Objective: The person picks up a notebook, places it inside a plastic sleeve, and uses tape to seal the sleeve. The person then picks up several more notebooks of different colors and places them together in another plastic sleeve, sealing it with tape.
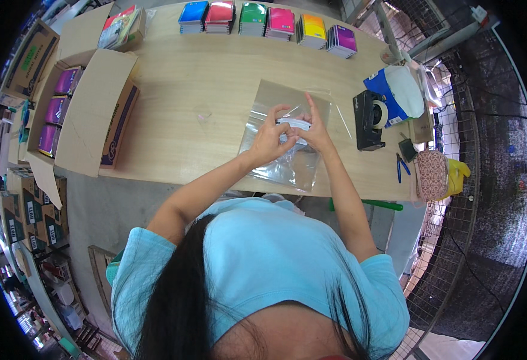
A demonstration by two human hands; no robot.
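Over a pile of clear plastic bags (280, 96) on the table, both hands meet at a small white folded or stacked piece (294, 123), whose exact kind I cannot make out. My left hand (269, 139) has its fingers bent around the near left side of the piece, thumb and fingertips closing on it. My right hand (316, 133) grips it from the right, the thumb across it and the index finger stretched away from me. The fingers partly cover the white piece. Beneath, the bags lie flat and shiny, reaching the table's near edge.
Several stacks of coloured spiral notebooks (253, 20) line the far edge. An open carton (95, 111) with purple-covered packs stands left. To the right are a black tape dispenser (366, 120), a blue-and-white package (395, 93), blue-handled pliers (402, 168) and a patterned pouch (431, 174).
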